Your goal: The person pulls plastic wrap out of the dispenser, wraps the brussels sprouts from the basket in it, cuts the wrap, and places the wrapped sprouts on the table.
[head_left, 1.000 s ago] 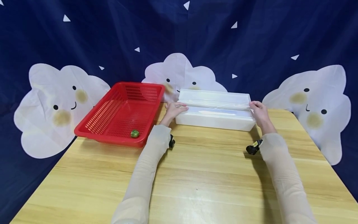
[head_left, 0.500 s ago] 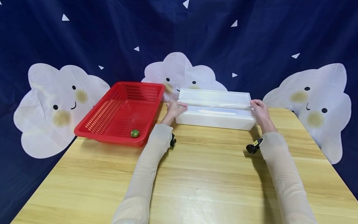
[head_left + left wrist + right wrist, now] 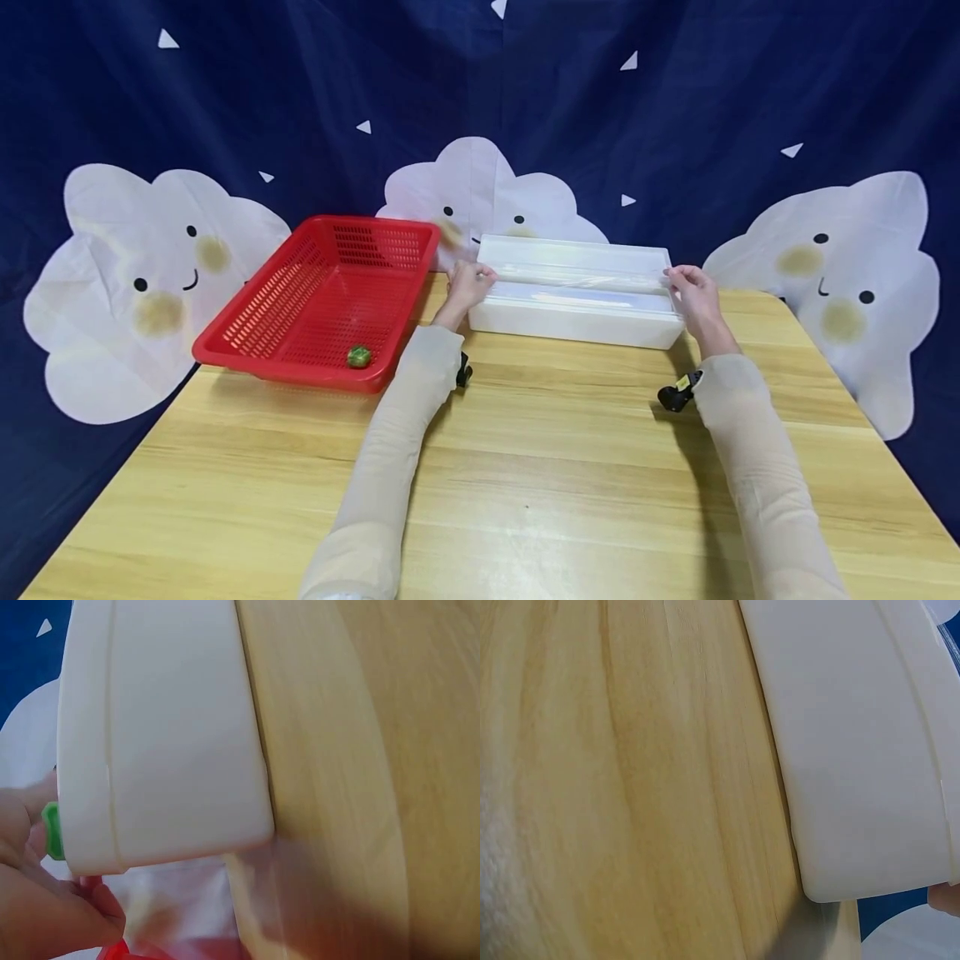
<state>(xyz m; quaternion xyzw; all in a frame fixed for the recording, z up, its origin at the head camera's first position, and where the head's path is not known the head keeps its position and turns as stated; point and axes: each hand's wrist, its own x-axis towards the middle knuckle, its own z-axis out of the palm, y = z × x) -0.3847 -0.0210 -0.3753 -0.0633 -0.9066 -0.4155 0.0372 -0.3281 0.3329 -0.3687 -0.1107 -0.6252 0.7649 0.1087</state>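
Note:
A long white cling film dispenser (image 3: 577, 325) sits at the table's back with its lid (image 3: 573, 252) raised. Clear cling film (image 3: 585, 279) stretches along its length inside. At the left end, my left hand (image 3: 468, 285) pinches the film's edge; the left wrist view shows its curled fingers around the dispenser's corner, beside a small green tab (image 3: 53, 831). My right hand (image 3: 694, 293) pinches the film at the opposite end. Only a fingertip of it appears in the right wrist view, where the dispenser's white wall (image 3: 855, 750) hides the rest.
A red perforated basket (image 3: 300, 371) stands left of the dispenser, close to my left forearm. A small green, film-wrapped vegetable (image 3: 359, 357) lies in its near right corner. Behind the wooden table (image 3: 540, 467) hangs a dark blue curtain (image 3: 480, 75) with cloud prints.
My left hand's fingertips have risen slightly and drawn together at the dispenser's left end. The right hand's fingertips have shifted a little up and left. Basket and dispenser stay put.

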